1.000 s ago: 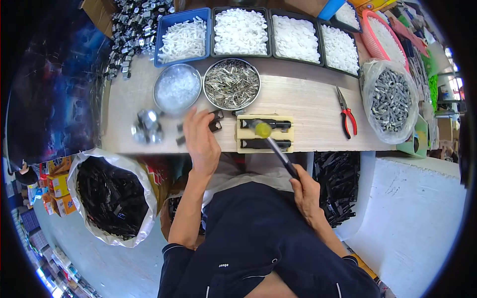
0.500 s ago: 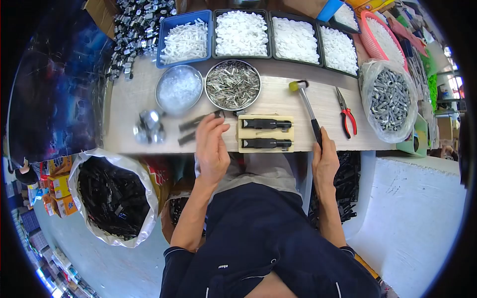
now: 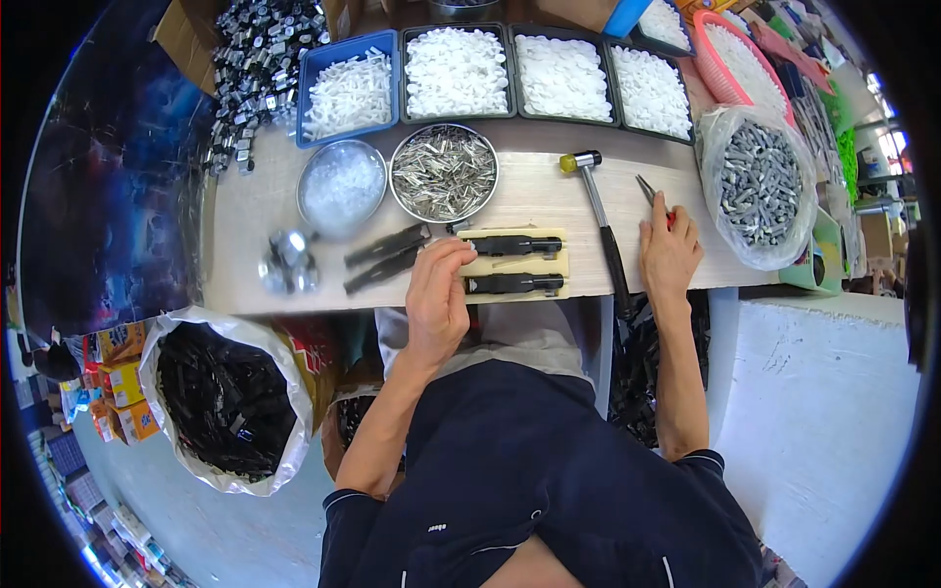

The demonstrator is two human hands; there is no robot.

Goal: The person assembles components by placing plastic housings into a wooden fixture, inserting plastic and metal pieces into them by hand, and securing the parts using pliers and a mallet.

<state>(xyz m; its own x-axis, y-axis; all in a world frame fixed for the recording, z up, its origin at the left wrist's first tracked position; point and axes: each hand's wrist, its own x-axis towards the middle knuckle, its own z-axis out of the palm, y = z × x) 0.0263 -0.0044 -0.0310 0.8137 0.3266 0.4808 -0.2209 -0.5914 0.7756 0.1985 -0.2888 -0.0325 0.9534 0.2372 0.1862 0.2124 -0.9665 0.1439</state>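
My right hand [image 3: 670, 257] is closed over the red-handled pliers [image 3: 644, 187]; their jaws point away from me and the handles are mostly hidden under the fingers. Beside it lies a hammer [image 3: 612, 253] with a yellow-and-black head and black grip, untouched. My left hand [image 3: 438, 302] has its fingers pinched together at the left end of the upper black part [image 3: 510, 245]. Whatever is between those fingertips is too small to make out. Two black parts lie side by side in a cream fixture [image 3: 563, 267] at the table's front edge.
Two blurred black pieces [image 3: 384, 257] and shiny round items [image 3: 289, 263] lie left. Behind are bowls of metal pins [image 3: 444, 172] and clear pieces [image 3: 341, 188], then trays of white pieces [image 3: 458, 71]. A bag of grey parts [image 3: 760, 184] stands right; a sack of black parts [image 3: 227, 397] sits lower left.
My right hand has let go of the hammer and moved right onto the pliers, which have turned slightly. My left hand has moved right to the fixture. The view has shifted a little.
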